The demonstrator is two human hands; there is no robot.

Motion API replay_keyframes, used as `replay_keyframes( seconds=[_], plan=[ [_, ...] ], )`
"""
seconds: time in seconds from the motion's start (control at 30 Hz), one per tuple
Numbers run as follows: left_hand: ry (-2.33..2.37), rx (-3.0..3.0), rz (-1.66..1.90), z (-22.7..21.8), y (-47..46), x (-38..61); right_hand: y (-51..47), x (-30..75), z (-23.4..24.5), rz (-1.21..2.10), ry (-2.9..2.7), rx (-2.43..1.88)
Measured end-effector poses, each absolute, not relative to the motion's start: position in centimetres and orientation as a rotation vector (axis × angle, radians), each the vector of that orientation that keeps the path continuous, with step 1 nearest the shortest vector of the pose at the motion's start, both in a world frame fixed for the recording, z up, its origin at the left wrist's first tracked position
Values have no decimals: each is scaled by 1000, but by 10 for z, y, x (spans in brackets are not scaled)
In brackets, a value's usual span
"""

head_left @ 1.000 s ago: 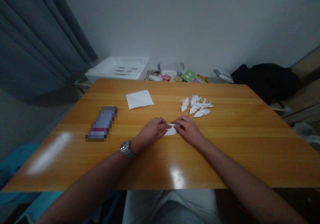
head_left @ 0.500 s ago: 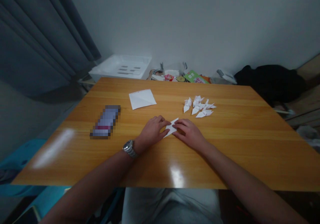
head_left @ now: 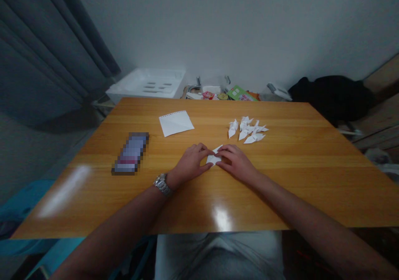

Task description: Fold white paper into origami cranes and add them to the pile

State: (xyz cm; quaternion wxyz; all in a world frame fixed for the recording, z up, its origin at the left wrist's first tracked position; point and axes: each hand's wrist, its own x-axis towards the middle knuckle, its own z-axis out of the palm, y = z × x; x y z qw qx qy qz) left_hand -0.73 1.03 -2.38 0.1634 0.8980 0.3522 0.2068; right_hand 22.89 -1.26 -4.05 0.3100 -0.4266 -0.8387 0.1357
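A small folded piece of white paper (head_left: 213, 159) lies on the wooden table between my hands. My left hand (head_left: 193, 160) grips its left side with thumb and fingertips; a metal watch (head_left: 162, 184) is on that wrist. From the other side, my right hand (head_left: 236, 161) pinches the paper's right edge, thumb nearer me and fingers farther away. The fingertips of both hands cover parts of the folds. Beyond my right hand sits a cluster of several folded white paper cranes (head_left: 247, 129).
A flat white sheet (head_left: 176, 123) with a perforated edge lies at the back left of the table (head_left: 296, 163). A blurred-out phone (head_left: 131, 153) rests at the left. Past the far edge stand a white plastic tray (head_left: 149, 83) and a green packet (head_left: 240, 93).
The paper between my hands has changed from a longer slanted strip to a more compact shape, its near pointed end no longer showing. Both hands stay in nearly the same place.
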Motion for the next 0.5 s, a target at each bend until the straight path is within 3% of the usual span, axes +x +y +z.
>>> replay_keyframes(
  seconds=[0.23, 0.5],
  plan=[
    [1050, 2549, 595, -25, 8, -3, -9, 230, -34, 571, -2164, -1195],
    [1072, 2304, 741, -26, 13, -4, -6, 230, -28, 586, -2213, -1086]
  ],
)
